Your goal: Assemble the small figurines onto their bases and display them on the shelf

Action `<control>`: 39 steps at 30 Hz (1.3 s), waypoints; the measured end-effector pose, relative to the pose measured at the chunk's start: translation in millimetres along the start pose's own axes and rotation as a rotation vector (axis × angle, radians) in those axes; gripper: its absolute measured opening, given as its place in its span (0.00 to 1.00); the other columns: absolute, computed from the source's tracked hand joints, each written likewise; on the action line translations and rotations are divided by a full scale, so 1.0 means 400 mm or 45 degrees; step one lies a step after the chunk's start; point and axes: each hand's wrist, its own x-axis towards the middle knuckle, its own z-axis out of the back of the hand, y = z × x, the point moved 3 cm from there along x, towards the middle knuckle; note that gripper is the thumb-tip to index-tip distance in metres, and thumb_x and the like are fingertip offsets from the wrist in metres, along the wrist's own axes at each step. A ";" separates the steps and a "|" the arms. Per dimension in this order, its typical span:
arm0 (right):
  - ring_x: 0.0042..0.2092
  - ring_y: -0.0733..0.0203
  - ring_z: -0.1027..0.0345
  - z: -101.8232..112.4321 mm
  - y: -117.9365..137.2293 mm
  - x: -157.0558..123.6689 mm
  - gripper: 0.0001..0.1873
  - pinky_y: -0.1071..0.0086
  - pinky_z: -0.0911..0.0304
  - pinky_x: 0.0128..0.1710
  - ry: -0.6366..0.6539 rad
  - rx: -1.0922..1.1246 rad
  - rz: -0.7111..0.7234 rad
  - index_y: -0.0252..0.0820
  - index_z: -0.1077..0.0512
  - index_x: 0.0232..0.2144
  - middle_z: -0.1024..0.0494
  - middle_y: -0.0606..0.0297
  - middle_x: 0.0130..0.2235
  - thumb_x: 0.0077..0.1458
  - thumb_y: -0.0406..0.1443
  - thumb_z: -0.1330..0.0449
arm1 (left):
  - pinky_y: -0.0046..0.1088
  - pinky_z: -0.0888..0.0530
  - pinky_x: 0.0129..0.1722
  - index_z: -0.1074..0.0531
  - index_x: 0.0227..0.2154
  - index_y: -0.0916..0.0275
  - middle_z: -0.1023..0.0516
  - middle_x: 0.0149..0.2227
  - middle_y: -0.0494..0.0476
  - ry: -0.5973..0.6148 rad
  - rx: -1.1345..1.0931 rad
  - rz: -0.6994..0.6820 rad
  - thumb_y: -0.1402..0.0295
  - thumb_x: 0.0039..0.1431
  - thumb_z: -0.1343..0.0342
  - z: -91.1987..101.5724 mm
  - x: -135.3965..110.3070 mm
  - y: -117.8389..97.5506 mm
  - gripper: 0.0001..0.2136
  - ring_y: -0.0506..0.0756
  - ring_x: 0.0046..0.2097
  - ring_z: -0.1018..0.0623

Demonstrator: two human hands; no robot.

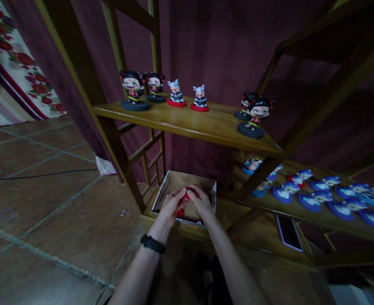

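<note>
Over an open cardboard box on the bottom shelf, both of my hands meet around a small red piece. Its colour matches the round red bases of figurines above, but my fingers cover most of it. My left hand, with a black band on the wrist, grips it from the left. From the right, my right hand pinches the same piece. Another red item lies in the box below my left fingers, partly hidden.
On the wooden shelf above stand black-haired figurines and two white-haired ones on red bases. Several blue-based figurines fill the lower right shelf. A phone lies beneath it. Slanted posts flank the box.
</note>
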 end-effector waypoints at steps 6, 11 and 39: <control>0.40 0.60 0.30 -0.007 0.006 -0.002 0.23 0.63 0.35 0.44 0.061 -0.012 0.004 0.46 0.31 0.45 0.23 0.66 0.39 0.43 0.40 0.41 | 0.21 0.30 0.28 0.27 0.30 0.65 0.25 0.25 0.52 -0.017 -0.029 -0.011 0.66 0.43 0.38 0.006 0.003 0.000 0.11 0.47 0.26 0.27; 0.42 0.59 0.31 -0.008 0.031 -0.012 0.23 0.63 0.36 0.46 0.104 -0.001 -0.008 0.45 0.31 0.45 0.23 0.65 0.40 0.44 0.41 0.41 | 0.22 0.29 0.29 0.28 0.30 0.65 0.25 0.25 0.53 -0.008 -0.069 -0.016 0.65 0.43 0.38 0.013 0.009 0.002 0.11 0.47 0.26 0.26; 0.38 0.62 0.32 0.024 0.058 -0.029 0.14 0.68 0.36 0.38 -0.036 0.446 -0.243 0.45 0.30 0.34 0.25 0.67 0.37 0.39 0.37 0.42 | 0.25 0.32 0.38 0.29 0.45 0.62 0.27 0.46 0.61 0.138 0.039 -0.072 0.71 0.43 0.38 -0.015 -0.002 0.009 0.22 0.53 0.40 0.26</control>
